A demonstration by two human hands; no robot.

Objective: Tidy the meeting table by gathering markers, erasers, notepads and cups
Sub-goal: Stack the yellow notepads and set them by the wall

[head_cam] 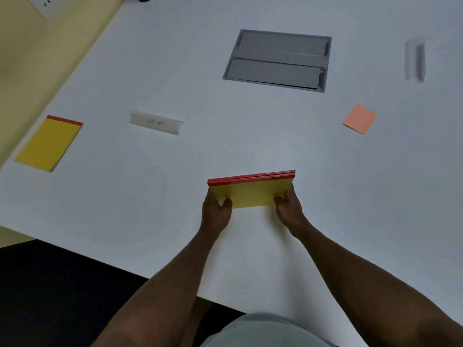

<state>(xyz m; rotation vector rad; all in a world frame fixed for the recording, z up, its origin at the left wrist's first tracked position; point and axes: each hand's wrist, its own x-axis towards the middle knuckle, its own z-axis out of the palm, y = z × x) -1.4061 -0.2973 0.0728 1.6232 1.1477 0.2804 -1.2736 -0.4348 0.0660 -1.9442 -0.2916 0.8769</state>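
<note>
both hands' fingers (pixel 227 203) around notepads (pixel 250 191)

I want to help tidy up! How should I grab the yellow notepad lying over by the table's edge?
The lone yellow notepad lies flat on the white table, so nothing sticks up to pinch. Its far-left corner sits right at the table edge. Probably easiest: come from that side, slip fingers under the corner, thumb on top, and lift. The stiff red binding strip along its far end is another firm place to hold.

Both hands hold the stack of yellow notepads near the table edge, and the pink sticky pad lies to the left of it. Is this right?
Not quite. The head view shows both hands, left hand and right hand, holding the yellow notepads, but the pink sticky pad lies to the right.
</note>
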